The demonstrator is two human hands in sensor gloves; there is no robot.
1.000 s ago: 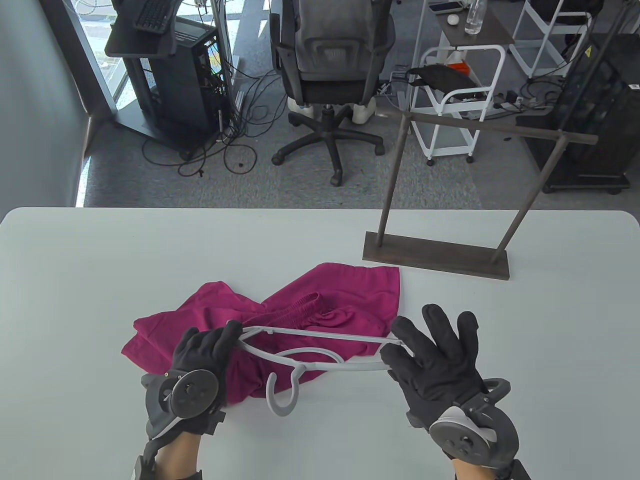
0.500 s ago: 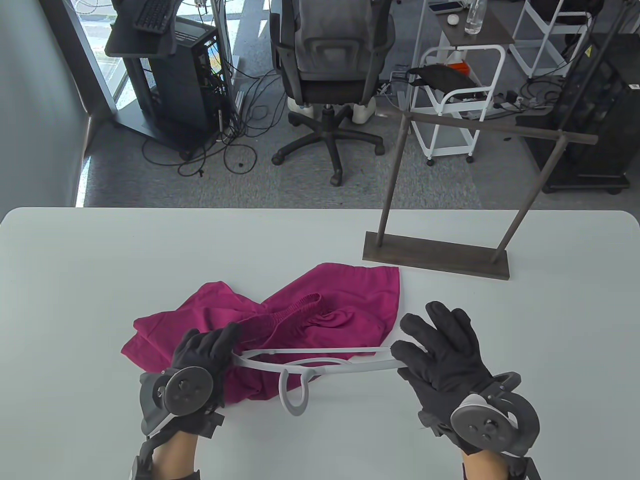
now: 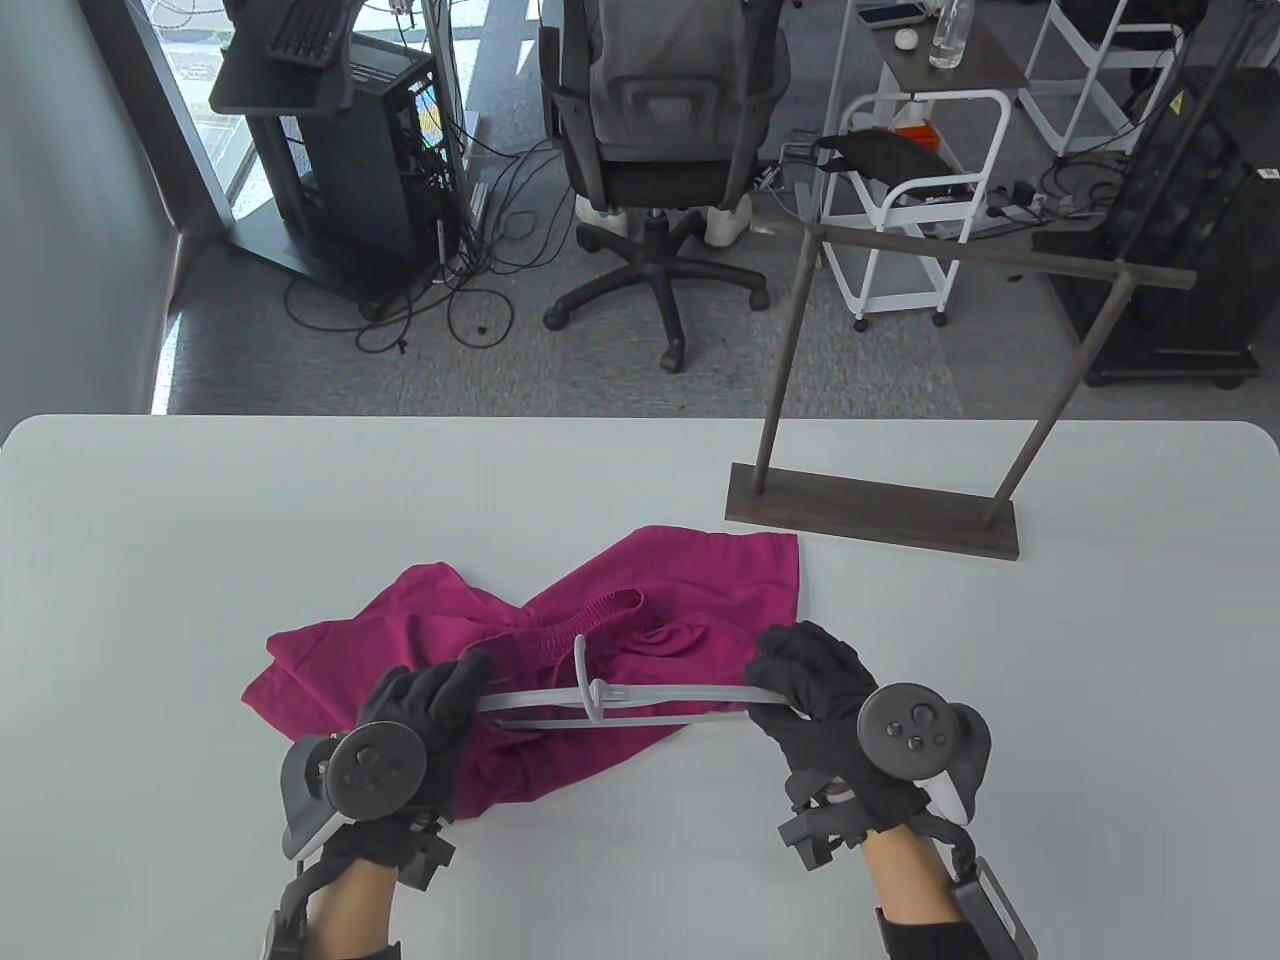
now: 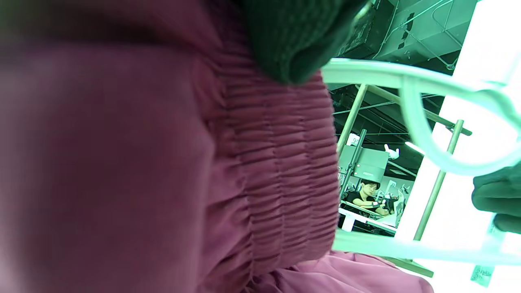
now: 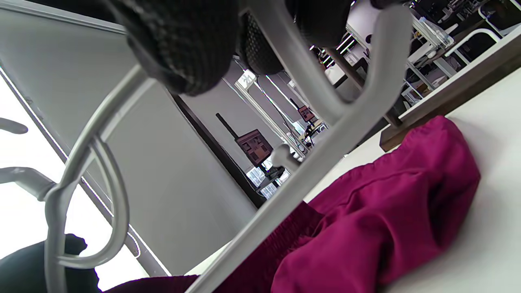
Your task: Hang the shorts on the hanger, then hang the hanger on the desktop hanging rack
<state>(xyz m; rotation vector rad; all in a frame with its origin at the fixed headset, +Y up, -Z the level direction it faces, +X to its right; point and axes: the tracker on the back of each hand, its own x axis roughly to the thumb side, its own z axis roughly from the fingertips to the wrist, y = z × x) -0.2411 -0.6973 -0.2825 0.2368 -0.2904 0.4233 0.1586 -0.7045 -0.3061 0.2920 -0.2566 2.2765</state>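
Pretty early in the job from the look of it: the shorts (image 3: 560,650) are in a crumpled magenta heap on the white table (image 3: 200,520), not on the hanger (image 3: 620,700) at all, and the desktop hanging rack (image 3: 880,500) stands bare at the far right of the table. What's sorted is the grab on the hanger itself. The left hand (image 3: 410,730) has its fingers curled round the hanger's left end, right over the shorts, and the right hand (image 3: 830,720) pinches the right end with fingers wrapped round the bar (the right wrist view shows fingertips clamped on the frame pretty clearly). The hanger is held level just above the fabric, hook poking upward. Left to do, I'd say: get the shorts onto the hanger, then hook it on the rack's top rail. Room-wise it looks easy. There's open table between the shorts and the rack base, and plenty of bare surface on the left. The near table edge sits close under the wrists though, so dangling fabric could slip off that side.
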